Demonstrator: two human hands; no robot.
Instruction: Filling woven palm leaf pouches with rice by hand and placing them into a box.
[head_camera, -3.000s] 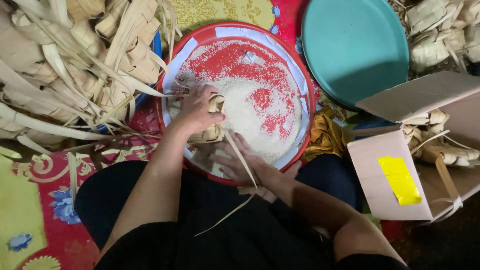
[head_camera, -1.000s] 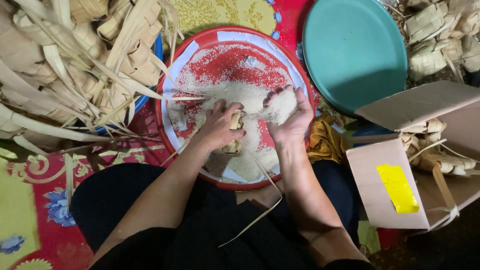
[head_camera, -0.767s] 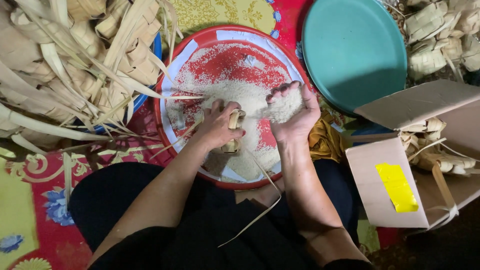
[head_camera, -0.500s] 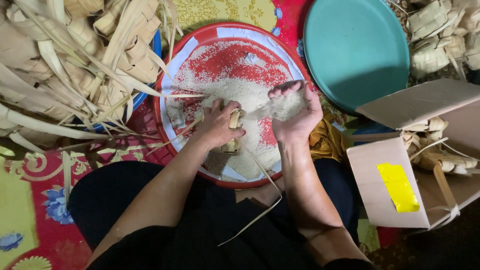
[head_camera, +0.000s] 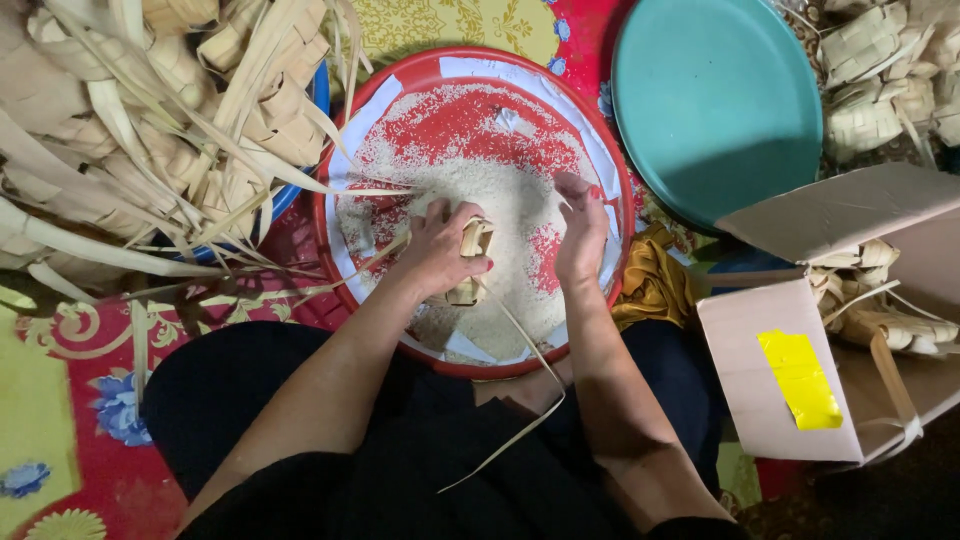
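1. 2 hands work over the round red tray (head_camera: 352, 262) of white rice (head_camera: 505, 205): left hand (head_camera: 437, 247) grips a woven palm-leaf pouch (head_camera: 472, 250).
2. Right hand (head_camera: 581, 228) cups, fingers together, tipping rice; filling step, steady pouring needed.

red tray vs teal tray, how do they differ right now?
The red tray holds a spread of white rice; the teal tray shows none. The red tray lies in front of the person, with the left hand and right hand over it; the teal tray sits off to the right, untouched. Both are round and shallow.
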